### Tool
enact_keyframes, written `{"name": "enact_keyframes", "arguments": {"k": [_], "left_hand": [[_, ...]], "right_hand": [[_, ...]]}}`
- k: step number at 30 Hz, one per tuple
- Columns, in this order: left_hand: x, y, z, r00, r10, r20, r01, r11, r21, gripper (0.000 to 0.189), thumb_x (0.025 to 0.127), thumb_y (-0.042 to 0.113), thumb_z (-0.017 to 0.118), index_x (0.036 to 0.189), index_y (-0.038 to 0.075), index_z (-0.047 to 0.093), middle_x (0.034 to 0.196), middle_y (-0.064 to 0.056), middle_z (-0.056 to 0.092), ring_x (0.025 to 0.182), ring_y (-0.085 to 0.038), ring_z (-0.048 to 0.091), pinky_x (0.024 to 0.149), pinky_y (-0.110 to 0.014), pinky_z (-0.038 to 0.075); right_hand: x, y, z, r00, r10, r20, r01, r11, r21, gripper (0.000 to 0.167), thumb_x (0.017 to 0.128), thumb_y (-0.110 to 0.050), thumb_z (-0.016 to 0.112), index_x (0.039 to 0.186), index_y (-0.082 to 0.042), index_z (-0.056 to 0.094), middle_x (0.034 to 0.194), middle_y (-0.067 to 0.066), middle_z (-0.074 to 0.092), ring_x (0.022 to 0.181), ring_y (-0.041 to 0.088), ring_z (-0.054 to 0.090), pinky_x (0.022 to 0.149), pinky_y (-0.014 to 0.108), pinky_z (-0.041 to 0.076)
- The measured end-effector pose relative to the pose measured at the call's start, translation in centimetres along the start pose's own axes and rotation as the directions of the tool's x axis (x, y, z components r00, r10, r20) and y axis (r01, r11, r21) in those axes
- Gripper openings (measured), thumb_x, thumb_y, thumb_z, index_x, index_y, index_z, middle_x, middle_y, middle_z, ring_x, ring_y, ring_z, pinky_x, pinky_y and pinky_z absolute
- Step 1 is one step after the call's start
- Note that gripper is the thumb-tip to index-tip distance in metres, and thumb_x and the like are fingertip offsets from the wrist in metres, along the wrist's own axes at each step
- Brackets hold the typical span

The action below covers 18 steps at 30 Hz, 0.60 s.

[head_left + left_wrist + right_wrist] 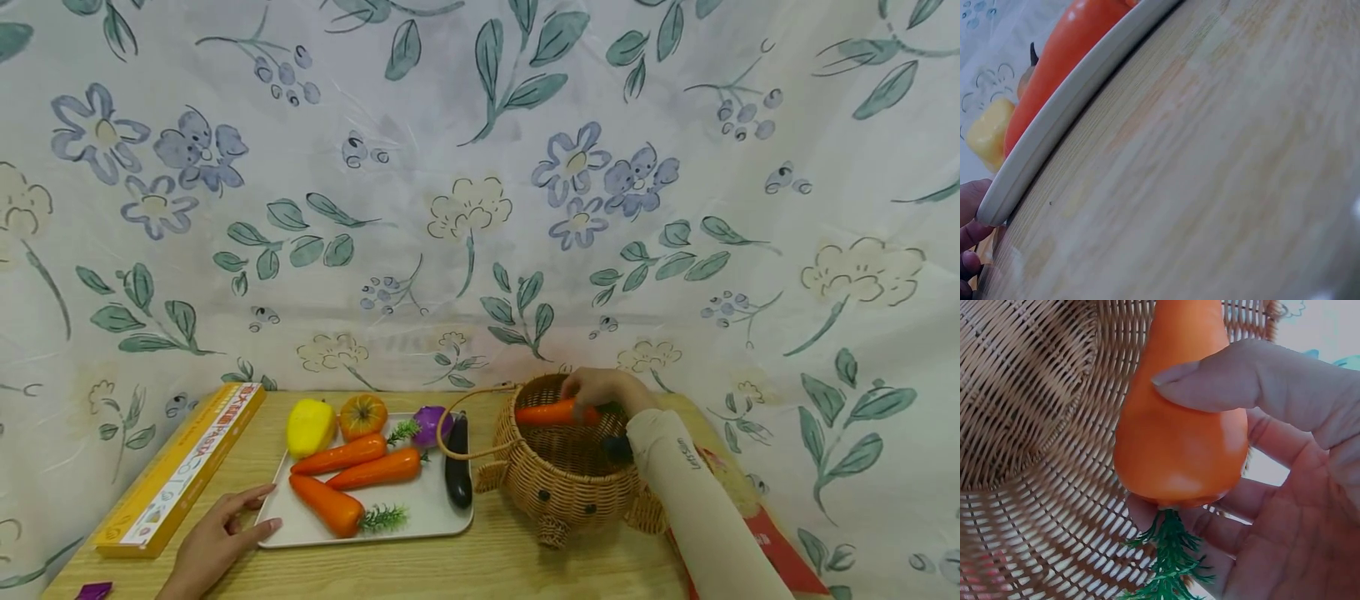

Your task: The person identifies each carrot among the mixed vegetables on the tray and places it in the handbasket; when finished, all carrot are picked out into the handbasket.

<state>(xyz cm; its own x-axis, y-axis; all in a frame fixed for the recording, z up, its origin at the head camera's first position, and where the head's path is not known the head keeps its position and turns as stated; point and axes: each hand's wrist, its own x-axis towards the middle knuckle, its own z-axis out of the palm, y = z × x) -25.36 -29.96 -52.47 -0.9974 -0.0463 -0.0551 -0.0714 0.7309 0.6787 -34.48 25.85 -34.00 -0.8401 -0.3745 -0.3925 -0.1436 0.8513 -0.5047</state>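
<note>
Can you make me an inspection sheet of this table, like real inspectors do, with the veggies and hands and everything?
Surface: wood-grain table.
Job's things: white tray with three carrots and an eggplant; yellow, orange and purple vegetables along its far side; wicker basket right of it.
Clutter: pasta box at left, red packet at right, purple scrap at near left.
Left hand: pinches the tray's left end.
Right hand: holds another carrot at the basket's opening.
Cables: nothing seen.
Surroundings: floral sheet behind.
</note>
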Motion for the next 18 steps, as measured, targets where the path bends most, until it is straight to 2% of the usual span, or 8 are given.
{"name": "enact_keyframes", "arguments": {"k": [5, 10, 13, 18], "left_hand": [[-0.1, 0.0, 0.0, 1.0, 0.021, -0.016, -0.021, 1.0, -0.012, 0.072, 0.085, 0.05, 0.074, 0.142, 0.01, 0.054, 0.121, -0.014, 0.058, 0.07, -0.011, 0.041, 0.06, -0.026, 0.032], [-0.1, 0.0, 0.1, 0.999, 0.034, -0.026, -0.034, 0.999, -0.012, 0.071, 0.085, 0.049, 0.074, 0.141, 0.01, 0.055, 0.12, -0.014, 0.059, 0.07, -0.011, 0.041, 0.06, -0.025, 0.032], [-0.1, 0.0, 0.2, 0.999, 0.035, -0.028, -0.035, 0.999, -0.017, 0.07, 0.085, 0.049, 0.074, 0.141, 0.011, 0.056, 0.119, -0.013, 0.058, 0.07, -0.011, 0.041, 0.06, -0.025, 0.032], [-0.2, 0.0, 0.1, 0.999, 0.039, -0.038, -0.04, 0.999, -0.023, 0.069, 0.085, 0.048, 0.075, 0.14, 0.011, 0.056, 0.118, -0.011, 0.057, 0.07, -0.011, 0.041, 0.059, -0.026, 0.032]], "right_hand": [[0.9, 0.2, 0.4, 0.999, 0.03, 0.01, -0.03, 1.0, 0.008, 0.031, 0.071, 0.005, 0.069, 0.102, 0.001, 0.067, 0.099, 0.009, 0.057, 0.085, 0.02, 0.048, 0.068, 0.029, 0.044], [1.3, 0.4, 0.8, 0.998, 0.06, 0.007, -0.06, 0.998, -0.025, 0.032, 0.073, 0.002, 0.07, 0.105, 0.0, 0.067, 0.106, 0.011, 0.056, 0.089, 0.022, 0.048, 0.071, 0.029, 0.044], [1.5, 0.6, 1.0, 0.996, 0.086, 0.001, -0.085, 0.996, -0.04, 0.034, 0.074, 0.0, 0.072, 0.108, -0.001, 0.067, 0.111, 0.011, 0.058, 0.092, 0.022, 0.048, 0.077, 0.031, 0.045], [1.8, 1.0, 1.2, 0.995, 0.096, -0.003, -0.096, 0.994, -0.048, 0.036, 0.073, -0.001, 0.073, 0.108, -0.001, 0.068, 0.108, 0.01, 0.061, 0.092, 0.021, 0.049, 0.079, 0.031, 0.046]]}}
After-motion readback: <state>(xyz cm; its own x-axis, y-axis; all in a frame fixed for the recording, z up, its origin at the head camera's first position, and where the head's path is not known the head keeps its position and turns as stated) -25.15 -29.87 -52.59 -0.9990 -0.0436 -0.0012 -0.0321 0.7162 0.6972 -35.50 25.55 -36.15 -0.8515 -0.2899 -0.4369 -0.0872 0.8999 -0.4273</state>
